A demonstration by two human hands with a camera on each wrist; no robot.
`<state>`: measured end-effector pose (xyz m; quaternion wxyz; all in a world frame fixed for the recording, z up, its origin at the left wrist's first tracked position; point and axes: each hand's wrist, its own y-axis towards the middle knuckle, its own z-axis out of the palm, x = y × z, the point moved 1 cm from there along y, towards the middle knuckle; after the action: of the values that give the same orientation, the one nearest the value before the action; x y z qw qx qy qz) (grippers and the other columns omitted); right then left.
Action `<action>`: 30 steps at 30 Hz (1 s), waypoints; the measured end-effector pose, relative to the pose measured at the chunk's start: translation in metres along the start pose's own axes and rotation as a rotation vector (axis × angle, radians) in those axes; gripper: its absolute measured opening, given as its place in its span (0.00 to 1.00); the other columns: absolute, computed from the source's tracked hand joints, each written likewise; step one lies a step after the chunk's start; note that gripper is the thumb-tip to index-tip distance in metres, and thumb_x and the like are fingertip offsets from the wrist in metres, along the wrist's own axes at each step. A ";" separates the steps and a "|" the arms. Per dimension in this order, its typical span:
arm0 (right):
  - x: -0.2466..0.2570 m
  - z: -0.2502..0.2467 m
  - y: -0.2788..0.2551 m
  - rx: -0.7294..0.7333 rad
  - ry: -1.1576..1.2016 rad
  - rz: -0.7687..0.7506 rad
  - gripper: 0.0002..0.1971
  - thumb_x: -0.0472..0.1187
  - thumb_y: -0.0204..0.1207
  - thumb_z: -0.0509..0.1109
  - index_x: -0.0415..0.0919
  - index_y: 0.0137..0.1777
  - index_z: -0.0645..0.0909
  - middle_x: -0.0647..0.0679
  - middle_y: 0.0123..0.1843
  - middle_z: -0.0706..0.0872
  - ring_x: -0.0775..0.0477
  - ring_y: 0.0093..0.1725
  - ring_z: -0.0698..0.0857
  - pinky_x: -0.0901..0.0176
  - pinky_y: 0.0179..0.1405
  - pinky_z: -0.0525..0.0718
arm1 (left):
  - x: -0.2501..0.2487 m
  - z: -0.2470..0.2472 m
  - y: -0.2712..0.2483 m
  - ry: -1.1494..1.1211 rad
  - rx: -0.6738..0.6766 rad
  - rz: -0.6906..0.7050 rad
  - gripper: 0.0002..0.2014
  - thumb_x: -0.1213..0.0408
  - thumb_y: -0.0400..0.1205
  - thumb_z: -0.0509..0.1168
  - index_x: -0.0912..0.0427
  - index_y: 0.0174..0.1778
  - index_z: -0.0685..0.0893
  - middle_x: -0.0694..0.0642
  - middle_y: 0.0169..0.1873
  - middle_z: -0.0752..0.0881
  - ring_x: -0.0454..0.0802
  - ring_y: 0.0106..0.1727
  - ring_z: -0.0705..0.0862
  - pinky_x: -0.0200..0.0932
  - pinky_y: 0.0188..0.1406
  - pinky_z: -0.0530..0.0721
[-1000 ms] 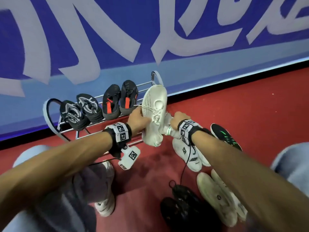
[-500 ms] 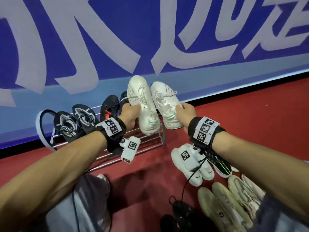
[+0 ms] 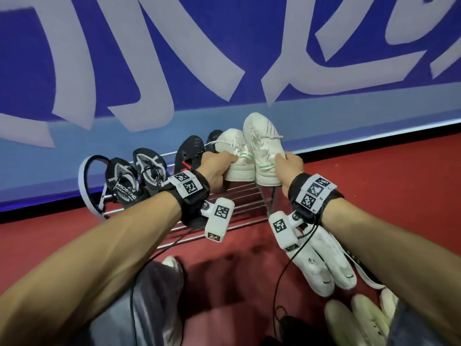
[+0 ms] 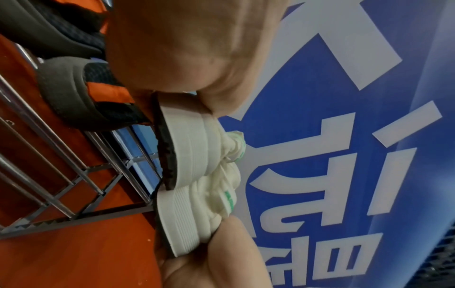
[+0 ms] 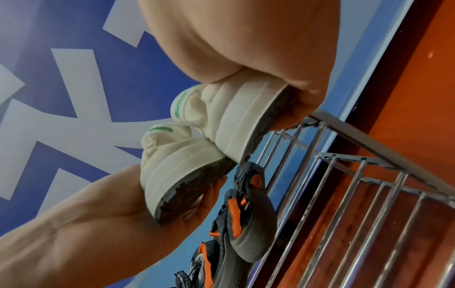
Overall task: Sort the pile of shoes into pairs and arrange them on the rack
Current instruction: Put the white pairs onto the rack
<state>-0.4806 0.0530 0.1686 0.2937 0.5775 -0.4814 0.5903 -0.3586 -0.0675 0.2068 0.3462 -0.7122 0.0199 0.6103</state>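
Two white sneakers with green heel lettering are held side by side over the right end of the wire shoe rack (image 3: 245, 199). My left hand (image 3: 216, 164) grips the heel of the left sneaker (image 3: 234, 156); my right hand (image 3: 287, 164) grips the heel of the right sneaker (image 3: 265, 146). In the left wrist view the left sneaker (image 4: 194, 144) hangs just above the rack bars (image 4: 74, 161). In the right wrist view the right sneaker (image 5: 241, 120) sits by the rack corner (image 5: 317, 120). A black-and-orange pair (image 3: 189, 152) and black sandals (image 3: 136, 174) occupy the rack's top tier.
On the red floor to my right lie white slippers (image 3: 321, 265) and cream shoes (image 3: 356, 318), with a dark shoe (image 3: 282, 328) near the bottom edge. A blue wall with white lettering (image 3: 224, 58) stands directly behind the rack. My knee (image 3: 149, 295) is below the left arm.
Both hands carried the white sneakers from above the floor pile up to the rack's right end; the two shoes now sit close together, heels toward me, lower than half a second ago.
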 end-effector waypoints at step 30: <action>-0.031 0.053 0.021 -0.199 0.219 0.279 0.22 0.28 0.85 0.56 0.33 0.78 0.71 0.36 0.73 0.80 0.36 0.69 0.82 0.48 0.71 0.78 | 0.027 0.008 0.070 0.261 -0.282 0.220 0.12 0.65 0.82 0.62 0.49 0.33 0.84 0.49 0.40 0.87 0.52 0.42 0.85 0.47 0.49 0.88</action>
<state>-0.4735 0.0041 0.1268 0.3153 0.4055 -0.5781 0.6340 -0.3904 -0.1054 0.1504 0.1690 -0.8202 0.0566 0.5436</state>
